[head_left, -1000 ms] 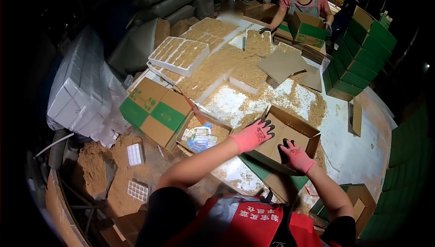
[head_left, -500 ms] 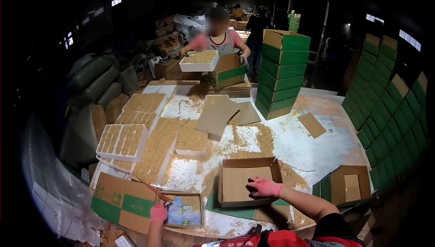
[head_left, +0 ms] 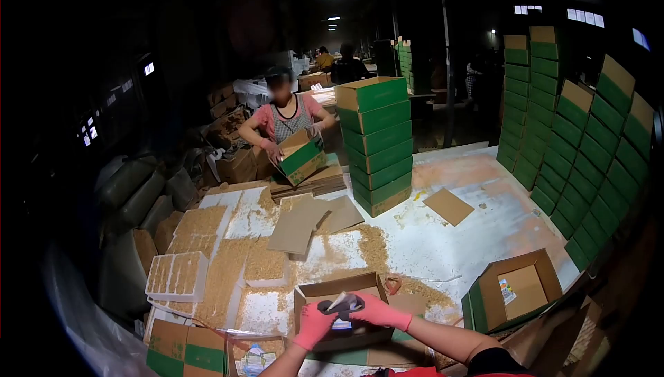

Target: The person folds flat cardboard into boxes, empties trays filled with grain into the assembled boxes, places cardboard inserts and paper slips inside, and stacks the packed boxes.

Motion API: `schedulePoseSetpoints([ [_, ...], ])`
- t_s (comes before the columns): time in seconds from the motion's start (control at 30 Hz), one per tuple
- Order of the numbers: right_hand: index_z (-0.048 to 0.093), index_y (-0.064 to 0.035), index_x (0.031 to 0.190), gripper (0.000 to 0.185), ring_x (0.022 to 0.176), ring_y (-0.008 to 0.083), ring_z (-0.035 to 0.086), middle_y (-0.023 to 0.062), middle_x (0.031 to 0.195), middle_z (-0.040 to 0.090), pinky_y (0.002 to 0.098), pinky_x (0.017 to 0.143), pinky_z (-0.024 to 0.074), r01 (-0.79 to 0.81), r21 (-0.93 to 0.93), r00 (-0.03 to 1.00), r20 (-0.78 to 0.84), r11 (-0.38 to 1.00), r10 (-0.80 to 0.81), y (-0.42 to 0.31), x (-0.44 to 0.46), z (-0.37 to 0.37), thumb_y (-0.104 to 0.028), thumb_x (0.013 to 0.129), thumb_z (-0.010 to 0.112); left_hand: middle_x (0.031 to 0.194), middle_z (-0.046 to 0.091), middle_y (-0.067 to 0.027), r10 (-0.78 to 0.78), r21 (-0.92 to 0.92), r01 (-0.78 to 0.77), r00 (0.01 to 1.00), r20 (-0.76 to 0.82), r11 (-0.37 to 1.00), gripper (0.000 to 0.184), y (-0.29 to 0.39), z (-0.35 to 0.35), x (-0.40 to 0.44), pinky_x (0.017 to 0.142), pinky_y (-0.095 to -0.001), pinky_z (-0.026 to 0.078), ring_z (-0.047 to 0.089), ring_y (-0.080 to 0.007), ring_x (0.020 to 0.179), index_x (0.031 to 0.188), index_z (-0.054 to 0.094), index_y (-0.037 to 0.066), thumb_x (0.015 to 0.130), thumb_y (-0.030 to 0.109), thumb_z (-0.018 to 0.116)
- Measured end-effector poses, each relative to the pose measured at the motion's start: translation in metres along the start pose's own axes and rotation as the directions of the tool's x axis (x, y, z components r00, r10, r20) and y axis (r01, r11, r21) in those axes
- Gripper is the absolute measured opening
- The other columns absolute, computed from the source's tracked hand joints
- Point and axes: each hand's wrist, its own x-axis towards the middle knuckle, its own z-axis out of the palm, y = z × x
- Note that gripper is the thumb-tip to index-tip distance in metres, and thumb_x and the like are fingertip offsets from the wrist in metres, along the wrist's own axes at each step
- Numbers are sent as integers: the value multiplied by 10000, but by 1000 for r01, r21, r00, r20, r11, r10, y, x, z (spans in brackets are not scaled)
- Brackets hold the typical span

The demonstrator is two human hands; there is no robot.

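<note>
My two pink gloves with dark fingertips meet over an open cardboard box. Between the fingers of my left hand and my right hand a small pale packet pokes up; both hands are closed around it, and their fingers partly cover it. Below them a bluish printed packet shows inside the box. At lower left, a shallow box holds several blue-white printed packets on grain-like bits. Another open green-and-brown box stands on the right with a colourful printed packet inside.
Across the table, a person handles a green box. A tall stack of green boxes stands mid-table, with more stacks at right. White foam trays, loose tan bits and cardboard sheets lie at left and centre.
My left hand left the shallow box's packets and joined my right hand over the middle box. A printed packet now shows in the right-hand box. The person opposite no longer holds the white tray.
</note>
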Motion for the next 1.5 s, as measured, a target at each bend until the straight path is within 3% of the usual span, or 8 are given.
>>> schedulePoseSetpoints([
  [0.2,663,-10,1012,241,654,66,521,2,755,625,226,609,436,-164,417,980,-35,894,197,22,9,3,-223,902,633,757,679,-122,-303,-28,305,951,68,952,290,-48,-44,-28,629,-324,499,632,-202,680,824,688,-39,768,231,778],
  [0.43,572,-82,1216,515,999,311,642,166,1073,653,372,890,496,-84,-658,991,-135,748,-7,31,12,-12,-413,833,662,1201,641,-165,-661,930,207,749,50,305,665,-156,-154,-129,917,-390,489,600,-316,1121,1103,661,50,681,554,758],
  [0.67,544,-50,1286,629,914,193,636,114,989,672,341,840,506,-411,40,909,-59,911,412,212,-40,-21,-489,852,663,1171,628,-123,-346,-542,480,876,335,690,526,-241,-26,-38,818,-311,515,616,-199,933,1349,495,-17,879,150,661],
  [0.83,465,-60,1389,759,1230,325,493,200,1329,523,378,1055,370,-564,93,787,-242,821,568,139,-28,41,-517,822,680,1111,626,-164,-225,-196,207,972,-74,959,656,-244,51,-25,852,-379,514,612,-302,1014,1246,483,-15,737,219,825],
  [1.0,365,-32,1446,824,1187,271,528,188,1280,555,365,997,419,-354,72,885,-296,933,359,92,-22,16,-448,826,716,1331,520,-164,-155,-886,419,906,394,198,623,-196,42,-34,956,-444,505,565,-316,1166,1430,366,51,944,382,572],
  [1.23,576,4,1203,458,950,146,559,83,1096,646,320,848,471,-273,366,838,-363,889,407,-5,-153,-148,-373,943,585,1425,461,-169,64,-597,762,602,796,251,676,-29,88,-20,1070,-438,405,477,-313,1284,1460,347,38,978,507,409],
  [1.37,571,-23,1105,416,1150,370,480,210,1152,561,460,962,388,-887,-407,229,-800,220,-555,-3,-288,-266,-295,807,669,1426,465,-155,219,-473,798,419,881,375,668,55,191,-8,1054,-406,418,491,-279,1268,1457,361,37,973,489,450],
  [1.5,576,-66,1201,394,1033,365,600,151,1179,625,418,880,501,-646,-578,685,-727,499,45,107,-398,-293,-278,868,581,1427,470,-141,325,-420,781,291,900,463,662,128,301,2,1038,-374,431,506,-245,1251,1453,374,36,967,471,491],
])
